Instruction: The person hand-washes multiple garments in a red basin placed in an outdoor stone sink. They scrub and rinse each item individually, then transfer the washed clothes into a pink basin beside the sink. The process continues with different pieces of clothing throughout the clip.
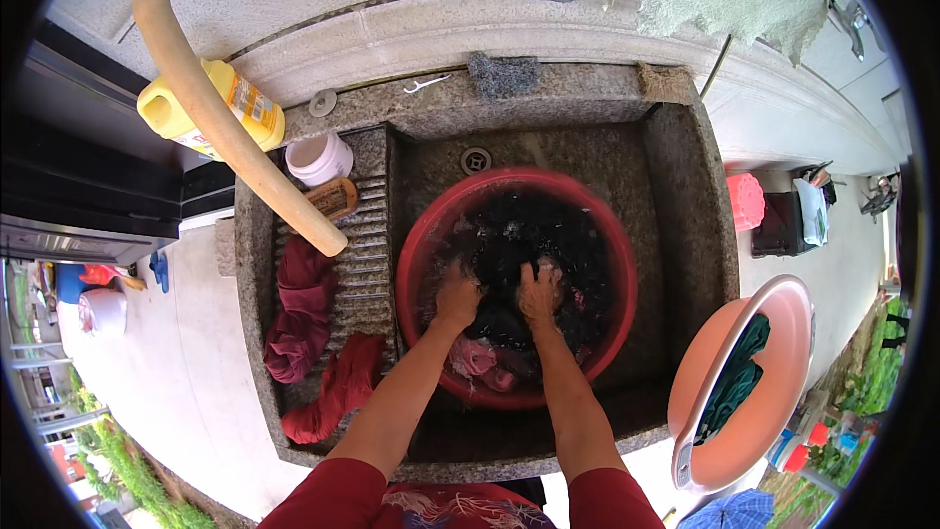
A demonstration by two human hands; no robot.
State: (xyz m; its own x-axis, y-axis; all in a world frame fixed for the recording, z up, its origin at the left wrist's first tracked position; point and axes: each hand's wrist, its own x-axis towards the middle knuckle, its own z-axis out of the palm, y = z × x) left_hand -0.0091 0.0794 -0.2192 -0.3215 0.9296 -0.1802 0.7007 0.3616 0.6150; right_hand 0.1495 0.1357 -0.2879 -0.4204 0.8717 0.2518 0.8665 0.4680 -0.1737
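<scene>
A red plastic basin (630,304) of dark water stands in the stone sink, with a black garment (504,264) soaking in it. My left hand (457,294) is closed on the garment's left side, its fingertips hidden in the water and cloth. Gripping the same black cloth a little to the right is my right hand (539,291), fingers bent and partly under water. A pink cloth (474,358) shows at the basin's near side, below my left hand.
Dark red garments (302,313) lie on the ribbed washboard (362,279), beside a scrubbing brush (333,198) and a white tub (319,159). A tan hose (211,122) hangs over it, near a yellow jug (250,113). At right, a peach basin (685,387) holds green cloth (732,377).
</scene>
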